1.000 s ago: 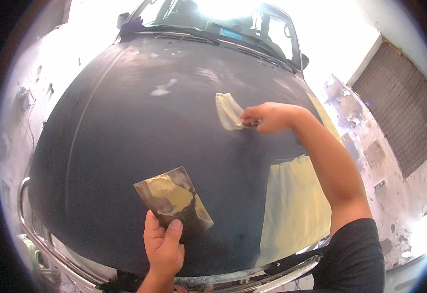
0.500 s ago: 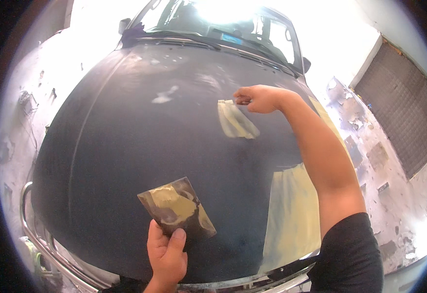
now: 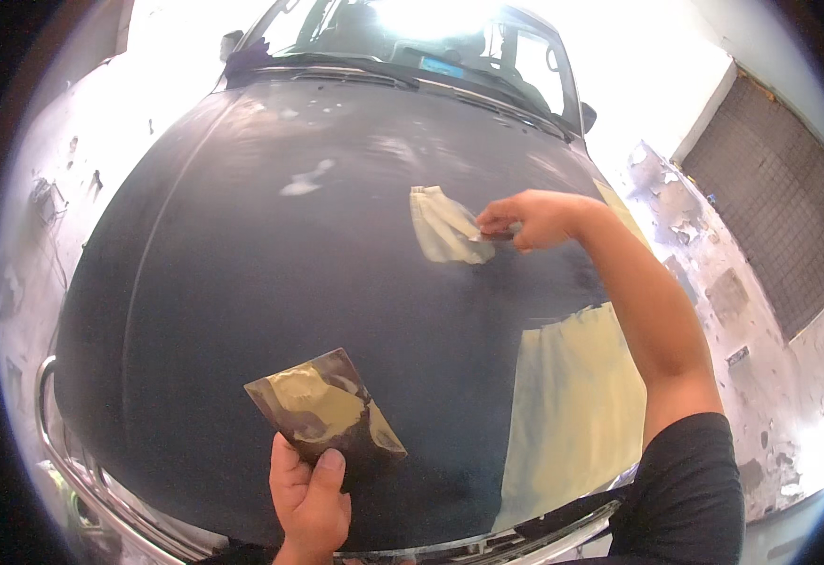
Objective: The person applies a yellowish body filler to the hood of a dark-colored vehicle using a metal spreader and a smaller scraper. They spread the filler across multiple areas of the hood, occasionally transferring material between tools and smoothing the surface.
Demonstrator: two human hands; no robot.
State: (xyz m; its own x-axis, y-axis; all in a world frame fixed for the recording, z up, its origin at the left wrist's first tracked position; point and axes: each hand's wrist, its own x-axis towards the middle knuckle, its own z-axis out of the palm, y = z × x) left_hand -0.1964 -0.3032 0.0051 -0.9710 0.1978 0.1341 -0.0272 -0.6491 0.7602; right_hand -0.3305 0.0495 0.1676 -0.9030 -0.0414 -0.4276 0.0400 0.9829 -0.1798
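Note:
Pinched between the thumb and fingers of my left hand [image 3: 310, 499], a flat, dark brown square mixing board [image 3: 348, 375] tilts above the near part of the hood. Yellowish body filler [image 3: 316, 391] is smeared across its face. My right hand [image 3: 546, 221] grips a thin, dark filler spreader [image 3: 499, 236], mostly covered by the fingers. The spreader's edge meets the lower right side of a small filler patch [image 3: 438, 218] on the dark grey car hood [image 3: 233, 292]. A larger streaked filler patch [image 3: 572, 405] covers the hood's near right area, below my right forearm.
Behind the hood are the windshield [image 3: 337, 38] and wipers [image 3: 337, 68]. A shiny metal bar [image 3: 101, 494] curves round the car's front left corner. Pale scuffed walls stand on both sides, with a dark grey quilted panel [image 3: 770, 198] at right. Light primer-like spots [image 3: 306, 179] mark the hood.
My right hand has moved from the small patch's upper edge down and toward me to its lower right side, where filler now looks wider. My left hand still holds the board.

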